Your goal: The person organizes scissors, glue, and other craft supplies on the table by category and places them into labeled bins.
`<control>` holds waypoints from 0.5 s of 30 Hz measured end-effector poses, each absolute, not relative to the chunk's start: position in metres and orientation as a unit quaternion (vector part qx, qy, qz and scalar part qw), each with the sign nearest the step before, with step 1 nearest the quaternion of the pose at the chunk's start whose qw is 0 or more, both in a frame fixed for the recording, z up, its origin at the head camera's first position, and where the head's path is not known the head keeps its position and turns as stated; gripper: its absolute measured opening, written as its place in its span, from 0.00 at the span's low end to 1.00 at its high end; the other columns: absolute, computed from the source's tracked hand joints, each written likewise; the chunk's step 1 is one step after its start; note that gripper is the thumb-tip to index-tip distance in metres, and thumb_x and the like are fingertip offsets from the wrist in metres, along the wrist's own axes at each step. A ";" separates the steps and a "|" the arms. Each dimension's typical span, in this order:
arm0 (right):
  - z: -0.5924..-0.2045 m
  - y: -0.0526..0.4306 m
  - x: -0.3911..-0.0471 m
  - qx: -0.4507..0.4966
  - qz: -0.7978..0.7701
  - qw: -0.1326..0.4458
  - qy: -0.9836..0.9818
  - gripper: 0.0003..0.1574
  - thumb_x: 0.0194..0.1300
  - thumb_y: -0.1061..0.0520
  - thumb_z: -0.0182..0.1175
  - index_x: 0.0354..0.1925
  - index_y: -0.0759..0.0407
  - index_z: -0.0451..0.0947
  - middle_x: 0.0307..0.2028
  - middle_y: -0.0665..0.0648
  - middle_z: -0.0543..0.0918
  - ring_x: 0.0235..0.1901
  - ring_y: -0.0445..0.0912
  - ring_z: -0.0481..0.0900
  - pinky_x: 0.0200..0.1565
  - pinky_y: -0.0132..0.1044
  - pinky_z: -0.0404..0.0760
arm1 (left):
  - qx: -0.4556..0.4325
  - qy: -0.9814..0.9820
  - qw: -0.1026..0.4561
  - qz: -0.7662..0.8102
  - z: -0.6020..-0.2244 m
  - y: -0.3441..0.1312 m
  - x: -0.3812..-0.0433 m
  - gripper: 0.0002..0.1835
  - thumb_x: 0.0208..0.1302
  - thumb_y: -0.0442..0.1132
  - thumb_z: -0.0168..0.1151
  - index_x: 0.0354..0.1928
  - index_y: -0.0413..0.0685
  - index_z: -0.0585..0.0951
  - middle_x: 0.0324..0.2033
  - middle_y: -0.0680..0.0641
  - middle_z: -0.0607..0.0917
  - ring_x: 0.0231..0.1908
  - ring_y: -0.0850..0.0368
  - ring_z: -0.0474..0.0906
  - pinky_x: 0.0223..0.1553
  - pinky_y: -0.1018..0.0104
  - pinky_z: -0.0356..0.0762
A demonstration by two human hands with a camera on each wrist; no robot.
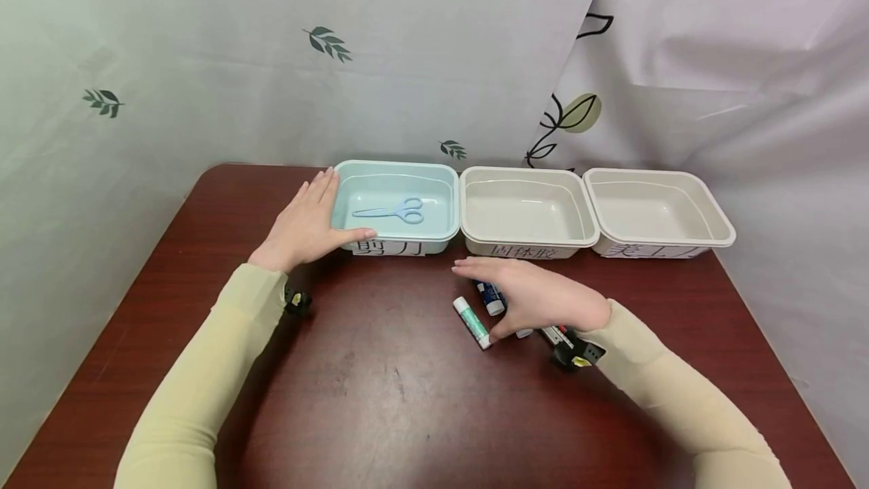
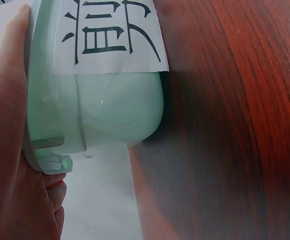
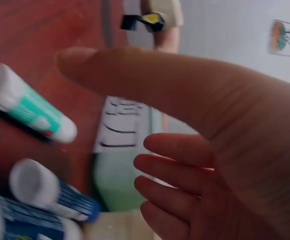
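Note:
My left hand point(image 1: 308, 221) rests at the left end of a light blue plastic bin point(image 1: 441, 244), its fingers straight along the side and its thumb on the front rim. Inside that bin lies a pair of blue scissors point(image 1: 390, 211). My right hand point(image 1: 532, 296) hovers over a small group of items, thumb spread from the fingers, holding nothing. Near its thumb tip lies a green-and-white glue stick point(image 1: 471, 321). Dark blue glue sticks point(image 3: 74, 202) lie beside it, partly hidden by the hand in the head view. Another item point(image 1: 558, 336) shows only partly under the right wrist.
Two beige bins, one in the middle point(image 1: 529, 238) and one at the right point(image 1: 665, 240), stand in line with the blue bin along the back of the dark red table point(image 1: 380, 398). Paper labels with handwritten characters are on the bins' fronts. A patterned curtain point(image 1: 407, 59) hangs behind.

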State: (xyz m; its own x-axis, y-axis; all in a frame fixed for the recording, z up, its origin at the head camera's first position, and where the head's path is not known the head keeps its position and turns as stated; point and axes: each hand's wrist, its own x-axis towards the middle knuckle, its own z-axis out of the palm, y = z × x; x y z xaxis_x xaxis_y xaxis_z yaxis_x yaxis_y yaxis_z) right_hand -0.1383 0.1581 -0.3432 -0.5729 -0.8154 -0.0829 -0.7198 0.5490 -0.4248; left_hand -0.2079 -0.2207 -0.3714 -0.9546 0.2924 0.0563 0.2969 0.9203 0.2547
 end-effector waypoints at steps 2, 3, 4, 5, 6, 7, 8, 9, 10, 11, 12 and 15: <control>-0.350 0.156 -0.137 -0.442 -0.166 0.144 0.869 0.61 0.44 0.54 0.83 0.73 0.62 0.67 0.71 0.58 0.70 0.70 0.51 0.66 0.67 0.47 0.70 | -0.149 -0.980 0.008 -0.130 -0.372 -0.221 -0.208 0.69 0.57 0.81 0.54 0.80 0.33 0.43 0.79 0.35 0.45 0.78 0.44 0.38 0.77 0.52 0.34; -0.353 0.156 -0.136 -0.442 -0.165 0.149 0.869 0.59 0.45 0.54 0.83 0.73 0.62 0.68 0.71 0.58 0.70 0.70 0.51 0.67 0.67 0.47 0.70 | -0.148 -0.980 0.008 -0.131 -0.372 -0.221 -0.208 0.69 0.56 0.82 0.54 0.80 0.34 0.43 0.79 0.35 0.45 0.78 0.44 0.38 0.77 0.52 0.34; -0.356 0.155 -0.135 -0.440 -0.164 0.154 0.870 0.59 0.45 0.55 0.83 0.72 0.62 0.68 0.70 0.58 0.71 0.69 0.51 0.67 0.66 0.47 0.71 | -0.148 -0.980 0.008 -0.131 -0.372 -0.221 -0.208 0.69 0.56 0.82 0.54 0.80 0.34 0.43 0.79 0.35 0.45 0.78 0.44 0.38 0.77 0.52 0.34; -0.358 0.154 -0.134 -0.438 -0.164 0.157 0.870 0.58 0.45 0.56 0.82 0.72 0.62 0.68 0.70 0.58 0.71 0.68 0.50 0.68 0.65 0.46 0.72 | -0.147 -0.980 0.007 -0.131 -0.372 -0.221 -0.208 0.69 0.56 0.82 0.54 0.80 0.34 0.43 0.79 0.35 0.45 0.78 0.44 0.37 0.77 0.52 0.34; -0.360 0.154 -0.133 -0.438 -0.164 0.159 0.869 0.58 0.45 0.56 0.82 0.72 0.62 0.69 0.70 0.57 0.71 0.68 0.50 0.68 0.65 0.46 0.72 | -0.147 -0.980 0.007 -0.131 -0.372 -0.221 -0.208 0.69 0.56 0.82 0.54 0.80 0.34 0.43 0.79 0.35 0.45 0.78 0.44 0.37 0.77 0.52 0.34; -0.362 0.153 -0.133 -0.439 -0.163 0.160 0.869 0.57 0.45 0.56 0.82 0.72 0.62 0.69 0.69 0.57 0.72 0.68 0.49 0.68 0.65 0.46 0.72 | -0.147 -0.980 0.006 -0.131 -0.372 -0.221 -0.208 0.69 0.56 0.82 0.54 0.80 0.34 0.43 0.79 0.35 0.45 0.78 0.44 0.37 0.77 0.52 0.33; -0.363 0.153 -0.132 -0.442 -0.162 0.160 0.868 0.57 0.44 0.56 0.82 0.71 0.61 0.69 0.69 0.56 0.72 0.68 0.48 0.69 0.65 0.45 0.72 | -0.147 -0.980 0.006 -0.132 -0.372 -0.221 -0.208 0.69 0.56 0.82 0.54 0.80 0.34 0.43 0.79 0.35 0.45 0.78 0.44 0.37 0.77 0.52 0.33; -0.365 0.152 -0.132 -0.444 -0.160 0.158 0.867 0.57 0.43 0.57 0.81 0.71 0.61 0.70 0.69 0.55 0.73 0.68 0.47 0.69 0.64 0.44 0.72 | -0.147 -0.980 0.007 -0.132 -0.372 -0.221 -0.208 0.69 0.56 0.82 0.54 0.80 0.34 0.43 0.79 0.35 0.45 0.78 0.44 0.37 0.77 0.52 0.33; -0.366 0.152 -0.132 -0.447 -0.159 0.155 0.867 0.57 0.43 0.57 0.81 0.71 0.61 0.70 0.68 0.54 0.73 0.67 0.46 0.69 0.64 0.44 0.72 | -0.147 -0.980 0.007 -0.131 -0.372 -0.221 -0.208 0.69 0.57 0.82 0.54 0.80 0.34 0.43 0.79 0.35 0.45 0.78 0.44 0.37 0.77 0.52 0.33; -0.367 0.151 -0.132 -0.450 -0.157 0.152 0.866 0.57 0.42 0.57 0.81 0.71 0.61 0.70 0.67 0.53 0.74 0.66 0.45 0.70 0.63 0.43 0.73 | -0.147 -0.980 0.007 -0.132 -0.373 -0.221 -0.208 0.69 0.57 0.82 0.54 0.80 0.34 0.43 0.79 0.35 0.45 0.78 0.44 0.37 0.77 0.52 0.33; -0.368 0.151 -0.132 -0.453 -0.155 0.150 0.865 0.57 0.42 0.57 0.81 0.70 0.61 0.71 0.67 0.53 0.75 0.65 0.44 0.71 0.62 0.43 0.73 | -0.147 -0.980 0.008 -0.132 -0.373 -0.221 -0.208 0.69 0.57 0.81 0.54 0.80 0.34 0.43 0.79 0.35 0.45 0.78 0.44 0.37 0.77 0.52 0.33; -0.371 0.150 -0.132 -0.459 -0.153 0.145 0.863 0.55 0.40 0.57 0.81 0.69 0.61 0.73 0.64 0.52 0.77 0.62 0.42 0.74 0.59 0.40 0.76 | -0.148 -0.980 0.010 -0.131 -0.373 -0.221 -0.209 0.69 0.56 0.81 0.54 0.80 0.33 0.43 0.79 0.35 0.45 0.78 0.44 0.38 0.77 0.52 0.34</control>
State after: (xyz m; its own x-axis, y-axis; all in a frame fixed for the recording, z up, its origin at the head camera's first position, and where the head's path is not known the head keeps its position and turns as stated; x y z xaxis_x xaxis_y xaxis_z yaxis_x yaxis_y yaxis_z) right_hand -0.1318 0.1503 -0.3705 -0.5359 -0.8371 -0.1101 -0.7479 0.5311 -0.3981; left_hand -0.2086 -0.2210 -0.3730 -0.9560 0.2876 0.0574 0.2926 0.9222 0.2530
